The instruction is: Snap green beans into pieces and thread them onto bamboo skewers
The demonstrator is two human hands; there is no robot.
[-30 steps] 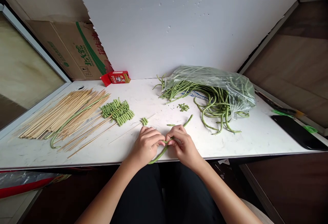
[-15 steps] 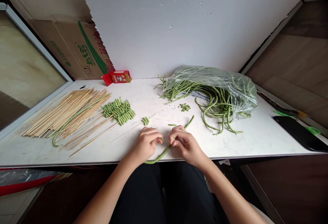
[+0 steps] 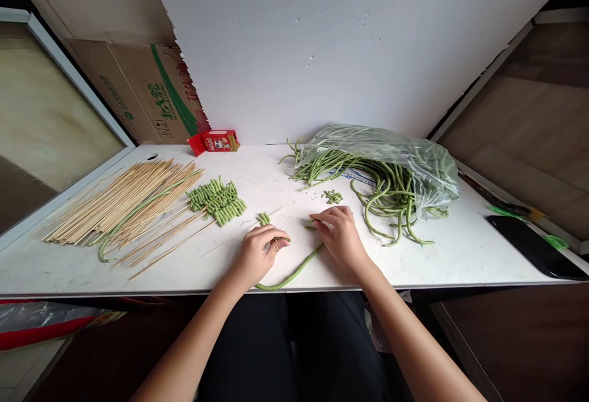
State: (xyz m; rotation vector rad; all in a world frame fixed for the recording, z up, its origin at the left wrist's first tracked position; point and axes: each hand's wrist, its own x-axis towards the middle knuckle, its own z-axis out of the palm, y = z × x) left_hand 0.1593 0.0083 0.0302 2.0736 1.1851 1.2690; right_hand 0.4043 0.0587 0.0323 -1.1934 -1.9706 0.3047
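Observation:
My left hand (image 3: 264, 250) is closed in a pinch round one end of a long green bean (image 3: 292, 277), whose tip pokes out past the fingertips. From under that hand the bean curves along the table's front edge and up to the right, its far part hidden by my right hand. My right hand (image 3: 339, 230) has its fingertips together at a short green bean piece (image 3: 308, 224) on the table. Just beyond my left hand, a thin skewer (image 3: 234, 234) carries a few short bean pieces (image 3: 264, 218).
At left lie many bamboo skewers (image 3: 113, 205) and a cluster of bean-loaded skewers (image 3: 217, 201). A plastic bag (image 3: 381, 144) of long beans stands at the back right, with small bean scraps (image 3: 332, 196) before it. A red box (image 3: 221, 140) and a black phone (image 3: 534, 245) are farther out.
My right hand has moved off the long bean, up and away from my left hand, to the short piece on the table. My left hand keeps its pinch and has shifted slightly left.

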